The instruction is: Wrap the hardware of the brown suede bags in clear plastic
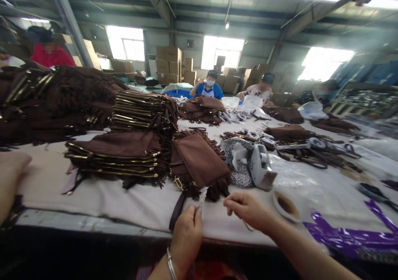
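strip (203, 197) pinched in left hand (187, 230), right hand (247, 210) curled, grip unclear, brown bag (199, 159) beyond

Counted clockwise: three large windows (126, 43) from ten to two o'clock; one near tape dispenser (256, 170) and one large roll (277, 207) at four; the wearer's right hand (244, 209) and left hand (186, 228), two, at five and six; two tidy bag stacks (143, 114) near nine.

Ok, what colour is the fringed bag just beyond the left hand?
The fringed bag is dark brown; the head view shows it best.
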Tool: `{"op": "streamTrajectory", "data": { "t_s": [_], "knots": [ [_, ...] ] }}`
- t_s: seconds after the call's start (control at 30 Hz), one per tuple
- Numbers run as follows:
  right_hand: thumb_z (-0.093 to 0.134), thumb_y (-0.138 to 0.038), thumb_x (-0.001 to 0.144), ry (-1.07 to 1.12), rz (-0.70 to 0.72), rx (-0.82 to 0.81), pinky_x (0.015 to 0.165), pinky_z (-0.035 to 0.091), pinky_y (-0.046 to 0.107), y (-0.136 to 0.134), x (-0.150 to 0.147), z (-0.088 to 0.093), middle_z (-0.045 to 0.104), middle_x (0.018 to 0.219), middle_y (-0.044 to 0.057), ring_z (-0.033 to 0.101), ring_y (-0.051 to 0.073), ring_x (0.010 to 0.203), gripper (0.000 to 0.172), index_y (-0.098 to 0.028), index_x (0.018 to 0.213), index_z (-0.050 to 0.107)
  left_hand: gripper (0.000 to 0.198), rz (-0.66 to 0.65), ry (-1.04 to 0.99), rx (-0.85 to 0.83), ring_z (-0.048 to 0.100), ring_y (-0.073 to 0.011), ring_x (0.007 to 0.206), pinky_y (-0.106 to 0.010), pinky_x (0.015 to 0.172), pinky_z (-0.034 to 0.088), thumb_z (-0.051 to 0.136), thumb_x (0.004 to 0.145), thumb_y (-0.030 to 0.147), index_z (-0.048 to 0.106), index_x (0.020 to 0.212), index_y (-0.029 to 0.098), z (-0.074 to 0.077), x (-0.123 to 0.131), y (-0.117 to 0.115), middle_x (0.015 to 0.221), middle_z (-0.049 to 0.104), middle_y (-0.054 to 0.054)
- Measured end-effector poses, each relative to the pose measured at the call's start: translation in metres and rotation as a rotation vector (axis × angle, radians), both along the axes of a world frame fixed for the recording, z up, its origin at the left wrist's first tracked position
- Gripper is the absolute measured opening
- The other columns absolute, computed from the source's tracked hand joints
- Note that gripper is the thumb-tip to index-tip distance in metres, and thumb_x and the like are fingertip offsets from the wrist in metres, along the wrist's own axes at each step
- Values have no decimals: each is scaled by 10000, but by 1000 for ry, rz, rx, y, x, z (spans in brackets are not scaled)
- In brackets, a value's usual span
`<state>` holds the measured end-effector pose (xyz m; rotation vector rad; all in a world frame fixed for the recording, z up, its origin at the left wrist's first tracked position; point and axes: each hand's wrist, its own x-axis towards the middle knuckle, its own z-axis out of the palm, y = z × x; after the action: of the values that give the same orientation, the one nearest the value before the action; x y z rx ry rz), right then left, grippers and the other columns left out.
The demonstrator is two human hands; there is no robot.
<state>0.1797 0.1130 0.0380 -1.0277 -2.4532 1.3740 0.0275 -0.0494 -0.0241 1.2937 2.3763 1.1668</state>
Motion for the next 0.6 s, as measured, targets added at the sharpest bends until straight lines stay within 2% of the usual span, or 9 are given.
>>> {"op": "streamTrajectory", "data": {
  "t_s": [0.07,0.17,0.33,0.47,0.53,0.6],
  "knots": [
    [552,-351,813,27,85,-124,497,326,221,-21,-29,2,615,565,-8,448,100,501,286,-163,650,693,250,-3,159,-11,610,-176,620,-297,593,376,366,961,266,502,754,237,-2,-1,-2,657,625,-19],
    [542,-343,811,20,97,-198,464,313,211,-31,-58,-2,626,563,-4,426,87,470,290,-155,649,693,215,6,348,-25,632,-175,599,-298,563,382,392,951,200,517,779,229,-7,-2,-4,657,645,-21],
    [575,-291,745,-115,50,-92,419,280,206,-24,-80,-15,568,451,-22,392,72,402,247,-159,560,673,202,-7,593,-66,643,-190,573,-301,513,398,429,893,67,559,827,207,-15,-3,-5,668,665,-28],
    [592,-237,685,-205,42,-47,379,248,208,-23,-85,-13,565,423,-22,394,72,367,194,-163,528,678,174,21,689,-67,637,-194,560,-290,497,422,469,875,58,579,842,189,-19,-3,-6,656,649,-30],
    [596,-214,661,-229,47,-48,362,231,210,-23,-87,-9,548,403,-29,377,69,347,169,-166,520,675,146,65,704,-10,643,-192,568,-288,508,446,478,895,101,598,969,141,-21,-2,-7,681,659,-47],
    [596,-206,650,-251,61,-52,351,218,213,-22,-89,-4,535,391,-36,359,66,332,162,-169,511,671,312,57,734,38,645,-184,583,-279,528,468,481,891,94,536,1197,73,-23,-3,-8,718,669,-59]
  ]
}}
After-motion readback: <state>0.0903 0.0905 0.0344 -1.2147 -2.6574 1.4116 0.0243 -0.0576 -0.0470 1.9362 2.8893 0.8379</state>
